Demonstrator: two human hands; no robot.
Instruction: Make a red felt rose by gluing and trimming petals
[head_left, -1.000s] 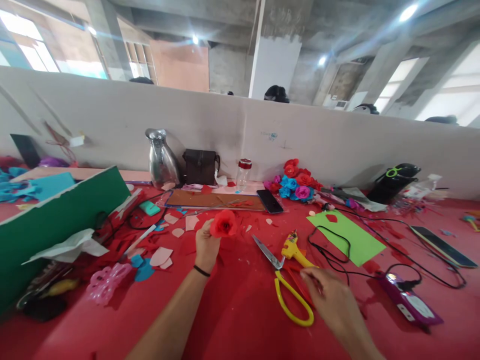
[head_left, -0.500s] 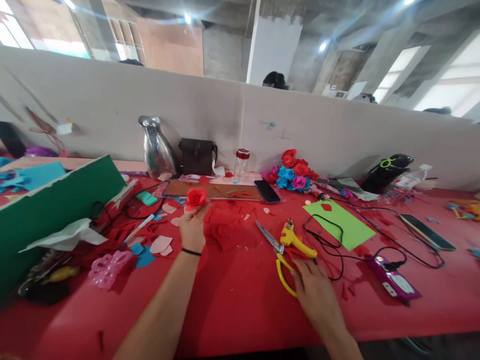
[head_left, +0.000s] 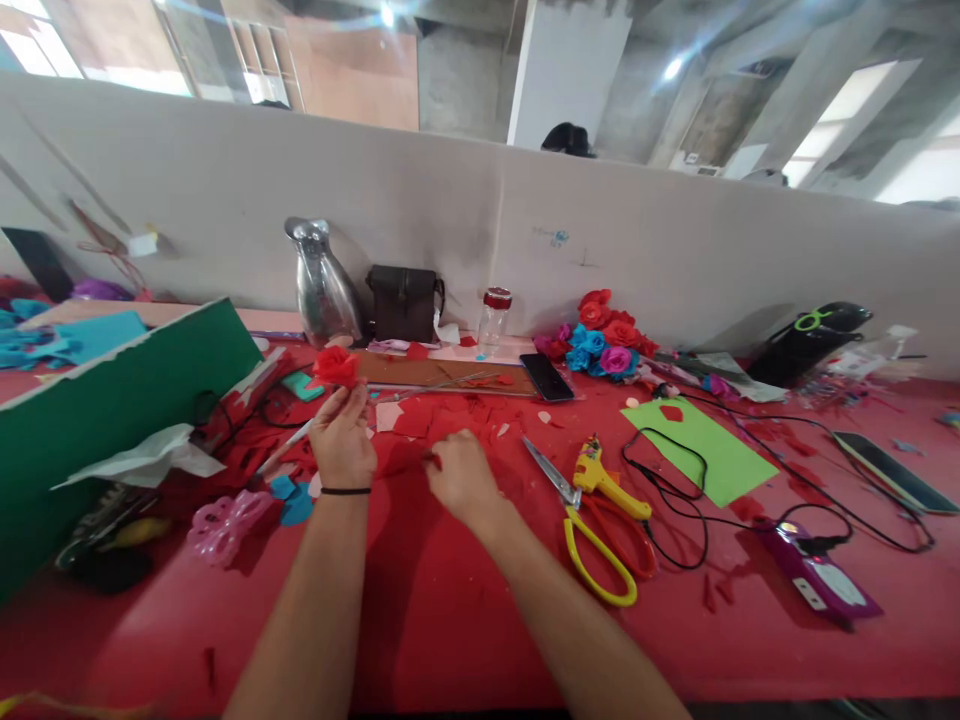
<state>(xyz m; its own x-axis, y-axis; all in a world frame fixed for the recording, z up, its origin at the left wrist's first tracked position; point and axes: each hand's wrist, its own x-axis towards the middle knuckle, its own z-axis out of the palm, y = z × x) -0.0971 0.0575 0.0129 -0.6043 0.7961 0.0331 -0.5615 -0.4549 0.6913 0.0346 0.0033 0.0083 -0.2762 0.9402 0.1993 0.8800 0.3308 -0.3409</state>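
My left hand (head_left: 345, 437), a dark band at its wrist, holds up a red paper rose (head_left: 335, 367) by its base. Right of it, my right hand (head_left: 463, 474) is closed low over the red tabletop, its fingertips at some red pieces; what they hold, if anything, is too small to tell. Scissors with yellow and red handles (head_left: 600, 556) lie open on the table to the right. Beside them rests a yellow glue gun (head_left: 611, 488) with a black cord.
A green board (head_left: 120, 430) stands at the left near a pink plastic piece (head_left: 225, 527). Behind are a steel jug (head_left: 326, 290), a glass jar (head_left: 493, 325), a phone (head_left: 547, 377) and paper flowers (head_left: 604, 340). A purple power strip (head_left: 821, 575) lies right.
My right hand has left the scissors and glue gun and moved left to the red pieces. My left hand and the rose have shifted left and slightly up.
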